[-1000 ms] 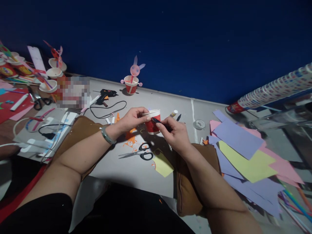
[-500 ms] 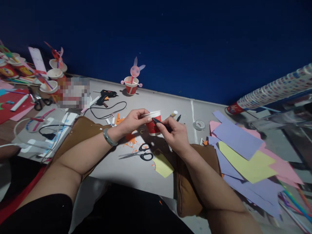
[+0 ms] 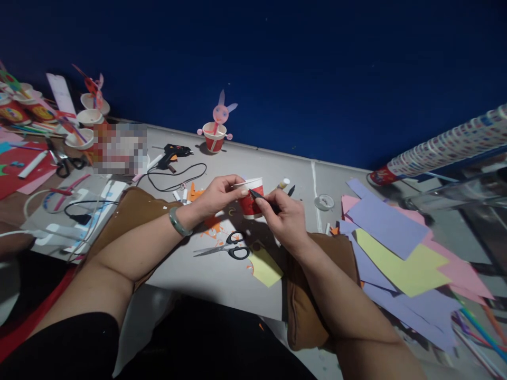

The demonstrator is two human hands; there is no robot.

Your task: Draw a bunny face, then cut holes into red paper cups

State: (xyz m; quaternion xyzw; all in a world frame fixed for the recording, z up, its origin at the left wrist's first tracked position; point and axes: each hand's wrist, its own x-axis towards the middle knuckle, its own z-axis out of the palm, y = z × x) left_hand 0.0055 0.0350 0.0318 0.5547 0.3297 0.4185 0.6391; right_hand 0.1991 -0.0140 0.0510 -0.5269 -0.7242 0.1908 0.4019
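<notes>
A red and white paper cup [image 3: 253, 205] is held by its rim in my left hand [image 3: 225, 194], thumb outside and fingers behind. My right hand [image 3: 285, 215] is closed round a black marker [image 3: 273, 205], whose tip meets or nearly meets the red side of the cup. Below the cup, black-handled scissors [image 3: 227, 248] lie on the table beside a cut yellow paper piece [image 3: 265, 266]. Orange paper scraps [image 3: 212, 227] are scattered under my left hand. Just past my right hand lie a glue stick [image 3: 283, 183] and a black pen cap or tip [image 3: 292, 190].
At the back stand a cup with a pink rabbit figure [image 3: 214, 143] and a black glue gun [image 3: 176, 153] with its cord. Brown cushions [image 3: 322, 290] lie under my forearms. Coloured paper sheets [image 3: 400, 253] and a long stack of cups [image 3: 443, 142] are on the right.
The marker tip has shifted slightly on the cup's side, and the cup is tilted a little differently. Both hands keep their grip.
</notes>
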